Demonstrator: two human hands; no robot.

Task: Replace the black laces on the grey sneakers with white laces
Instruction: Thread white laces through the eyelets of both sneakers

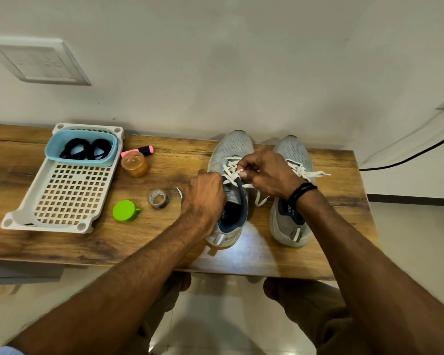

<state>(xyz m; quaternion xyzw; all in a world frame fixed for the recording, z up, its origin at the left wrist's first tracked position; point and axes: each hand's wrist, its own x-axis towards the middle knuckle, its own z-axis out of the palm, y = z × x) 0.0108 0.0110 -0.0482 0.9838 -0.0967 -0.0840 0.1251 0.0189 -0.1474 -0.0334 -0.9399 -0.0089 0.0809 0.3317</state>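
Head view: wooden table (pixel 149 242), white wall (pixel 215 73); left hand (pixel 205 196), right hand (pixel 269 172), grip tight on white lace (pixel 230 167).

Black cord bands (pixel 302 192) sit just behind the right hand (pixel 269 175).

Shows pale grey mesh and navy collars on the sneakers (pixel 231 147), crossed by white laces (pixel 230 166). At ten o'clock, sets black laces (pixel 86 148) in a light blue tub (pixel 108 160) on a white grid-holed tray (pixel 69 201). Adds a pink highlighter (pixel 145 149), an amber jar (pixel 134 163) and a lime green cup (pixel 124 211) on the brown wood-grain table (pixel 164 239).
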